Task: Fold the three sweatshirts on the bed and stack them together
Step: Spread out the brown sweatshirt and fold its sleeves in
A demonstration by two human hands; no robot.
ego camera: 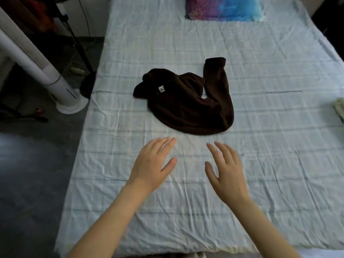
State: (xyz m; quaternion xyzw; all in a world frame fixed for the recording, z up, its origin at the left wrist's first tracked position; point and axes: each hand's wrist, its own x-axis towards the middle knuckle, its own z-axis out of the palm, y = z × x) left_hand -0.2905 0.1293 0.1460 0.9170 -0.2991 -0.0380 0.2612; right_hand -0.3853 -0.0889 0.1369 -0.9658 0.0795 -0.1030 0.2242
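Left hand, right hand: palms down over bed, fingers straight and spread, holding nothing. Just beyond fingertips, apart from both: dark brown sweatshirt, crumpled mid-bed, one sleeve bent up toward pillow. Pale fabric at right edge, kind unclear.

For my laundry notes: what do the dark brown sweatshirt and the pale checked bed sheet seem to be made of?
Crumpled dark brown sweatshirt: probably thick fleece or knit, matte; soft rounded folds, no shine.
Pale blue checked bed sheet: likely thin woven cotton or similar, matte; many fine sharp creases.
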